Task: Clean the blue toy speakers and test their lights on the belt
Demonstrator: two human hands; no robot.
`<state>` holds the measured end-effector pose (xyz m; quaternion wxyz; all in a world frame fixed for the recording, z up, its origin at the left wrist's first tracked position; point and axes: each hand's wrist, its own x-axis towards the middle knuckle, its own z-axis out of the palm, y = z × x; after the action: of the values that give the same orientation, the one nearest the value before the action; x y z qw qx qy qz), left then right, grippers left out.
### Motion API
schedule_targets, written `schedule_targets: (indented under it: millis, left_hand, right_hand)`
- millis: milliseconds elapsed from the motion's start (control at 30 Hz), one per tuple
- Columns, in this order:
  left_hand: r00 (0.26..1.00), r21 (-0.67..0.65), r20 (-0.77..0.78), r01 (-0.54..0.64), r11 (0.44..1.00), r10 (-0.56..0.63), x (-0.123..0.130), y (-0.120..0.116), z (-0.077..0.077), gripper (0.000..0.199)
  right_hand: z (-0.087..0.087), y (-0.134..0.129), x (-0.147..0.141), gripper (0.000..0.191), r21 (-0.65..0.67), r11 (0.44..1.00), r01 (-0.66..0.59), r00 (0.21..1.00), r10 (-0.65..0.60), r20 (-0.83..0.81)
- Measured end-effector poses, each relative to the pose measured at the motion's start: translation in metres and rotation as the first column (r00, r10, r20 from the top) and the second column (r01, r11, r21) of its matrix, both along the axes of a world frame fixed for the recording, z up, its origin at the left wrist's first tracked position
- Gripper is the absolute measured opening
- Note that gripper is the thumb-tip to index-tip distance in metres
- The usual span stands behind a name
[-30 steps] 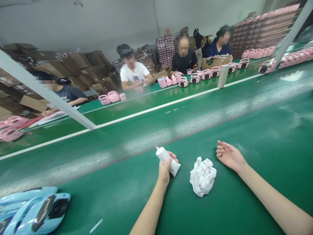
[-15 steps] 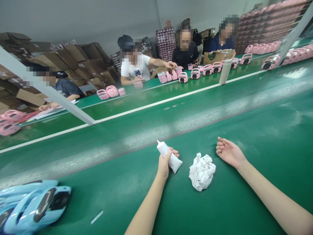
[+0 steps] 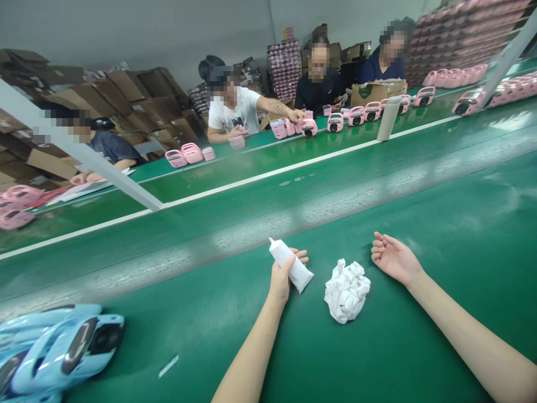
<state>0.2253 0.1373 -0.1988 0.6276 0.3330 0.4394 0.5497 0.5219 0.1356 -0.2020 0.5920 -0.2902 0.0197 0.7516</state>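
Green belt point(image 3: 377, 358): left hand point(image 3: 279, 284) grips white tube point(image 3: 294, 271), right hand point(image 3: 394, 259) lies open.

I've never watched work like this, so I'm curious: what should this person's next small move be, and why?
Probably the right hand should pick up the crumpled white cloth: that hand lies open right beside it, while the left hand is already gripping the white tube.

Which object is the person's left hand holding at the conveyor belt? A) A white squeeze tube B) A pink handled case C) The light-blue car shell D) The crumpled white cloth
A: the left hand is closed around the white squeeze tube, while the right hand lies open and empty.
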Motion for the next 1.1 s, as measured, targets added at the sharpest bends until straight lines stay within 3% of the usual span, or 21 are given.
schedule_targets:
  millis: [1100]
  left_hand:
    - [0.998,-0.035,-0.023,-0.063,0.997,0.063,0.001,0.006,0.0,0.041]
  right_hand:
    - [-0.011,0.005,0.004,0.012,0.086,0.996,-0.028,0.999,0.03,-0.025]
